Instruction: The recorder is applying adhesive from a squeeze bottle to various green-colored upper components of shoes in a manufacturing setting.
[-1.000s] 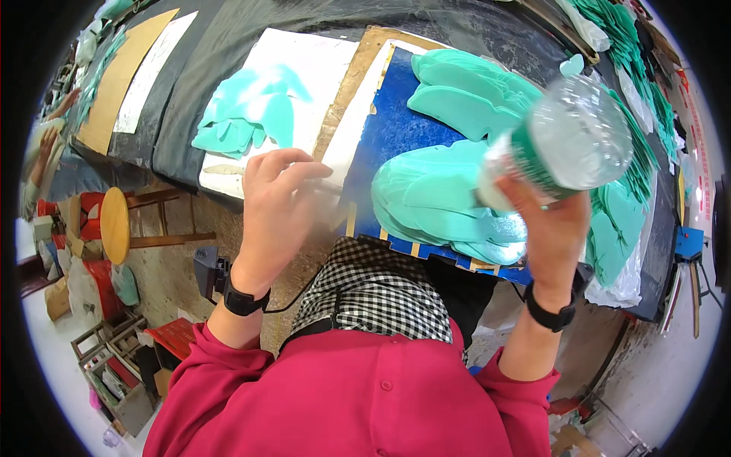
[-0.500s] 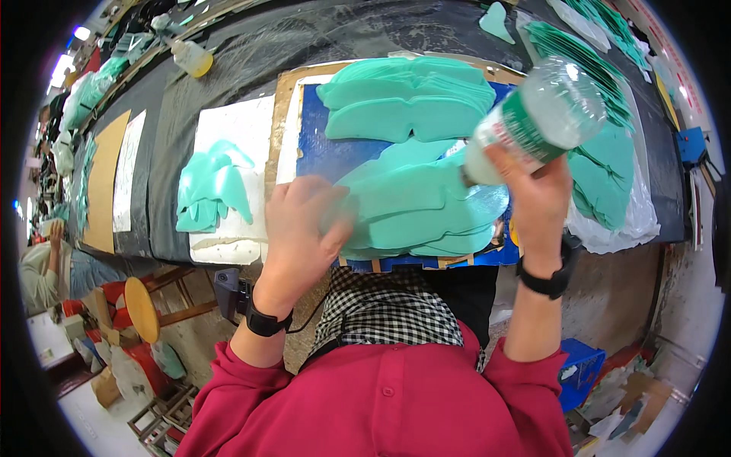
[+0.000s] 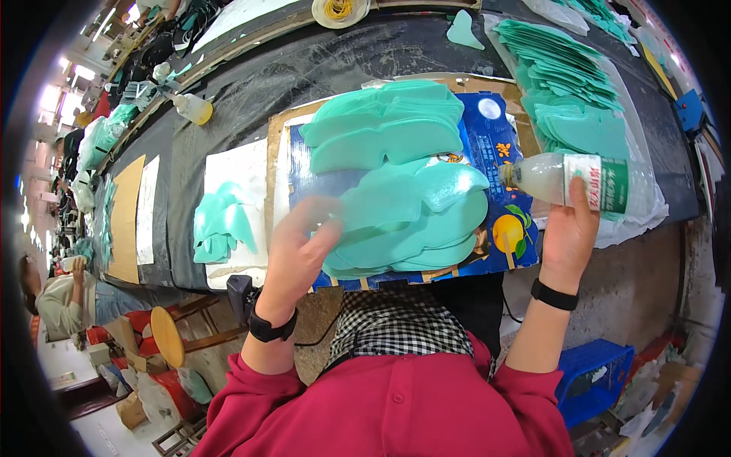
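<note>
My right hand (image 3: pixel 572 236) is wrapped around a clear plastic bottle (image 3: pixel 550 175) with a green and white label. The bottle lies nearly level in the air, its neck pointing left and whitish liquid inside. At the left end of the pile my left hand (image 3: pixel 298 247) is pinched at the edge of a thin green cut sheet (image 3: pixel 381 204); its fingertips are partly blurred. Beneath are overlapping green cut sheets (image 3: pixel 438 228), glossy at upper right. A fanned stack of like sheets (image 3: pixel 388 145) lies behind them. All rest on a blue printed cardboard (image 3: pixel 495 263).
More green sheets (image 3: pixel 560 68) lie in a long stack at right. Several green pieces (image 3: pixel 222 225) rest on a white board (image 3: pixel 236 164) at left. A small bottle of yellow liquid (image 3: pixel 193 109) stands farther back. A blue crate (image 3: pixel 594 381) sits below right.
The bottle has swung from tilted neck-down over the sheets to nearly level at the right, off the pile. My left hand stays by the left end. The view has shifted slightly.
</note>
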{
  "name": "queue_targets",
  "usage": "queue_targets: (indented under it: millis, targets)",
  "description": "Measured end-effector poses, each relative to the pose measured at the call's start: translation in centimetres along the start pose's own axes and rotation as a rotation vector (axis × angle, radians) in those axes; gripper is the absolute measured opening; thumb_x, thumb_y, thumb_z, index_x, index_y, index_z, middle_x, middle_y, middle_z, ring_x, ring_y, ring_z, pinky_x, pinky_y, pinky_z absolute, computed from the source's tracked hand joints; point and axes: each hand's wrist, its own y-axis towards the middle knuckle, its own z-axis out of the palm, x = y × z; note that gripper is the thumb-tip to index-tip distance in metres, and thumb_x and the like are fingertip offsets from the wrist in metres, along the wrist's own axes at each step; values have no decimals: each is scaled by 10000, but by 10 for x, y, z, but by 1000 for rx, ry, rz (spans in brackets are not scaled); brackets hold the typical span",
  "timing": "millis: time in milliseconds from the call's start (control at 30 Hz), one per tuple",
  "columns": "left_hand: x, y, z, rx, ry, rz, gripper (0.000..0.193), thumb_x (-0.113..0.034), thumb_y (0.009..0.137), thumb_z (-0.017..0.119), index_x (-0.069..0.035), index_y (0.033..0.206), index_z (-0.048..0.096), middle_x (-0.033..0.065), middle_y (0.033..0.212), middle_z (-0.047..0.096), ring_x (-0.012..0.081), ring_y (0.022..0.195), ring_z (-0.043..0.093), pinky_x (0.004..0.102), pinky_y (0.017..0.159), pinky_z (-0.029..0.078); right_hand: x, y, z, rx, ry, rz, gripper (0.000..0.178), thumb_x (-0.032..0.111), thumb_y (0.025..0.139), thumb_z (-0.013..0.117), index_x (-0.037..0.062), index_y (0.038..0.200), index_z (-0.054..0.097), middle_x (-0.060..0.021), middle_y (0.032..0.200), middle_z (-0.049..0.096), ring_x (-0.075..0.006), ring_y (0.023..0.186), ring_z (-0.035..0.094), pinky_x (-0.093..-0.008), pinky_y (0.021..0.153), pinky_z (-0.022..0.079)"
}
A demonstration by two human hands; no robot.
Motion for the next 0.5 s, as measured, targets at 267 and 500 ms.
queue_targets:
  millis: [267,500]
  targets:
    - [10,0,11,-93,-119,27,216,-131,989,665,-1,1158,704,42,977,702,129,917,608,291,835,496,14,-10,45,143,56,-70,526,9,970,722,13,1469,555,-107,1429,634,-229,1358,570,-459,1209,406]
    - [-5,2,16,-44,-60,161,211,-151,1000,633,-46,1174,693,100,997,704,171,874,657,332,802,545,7,-19,-11,89,34,49,595,124,1023,627,-14,1567,431,-145,1551,533,-280,1423,515,-467,1213,390]
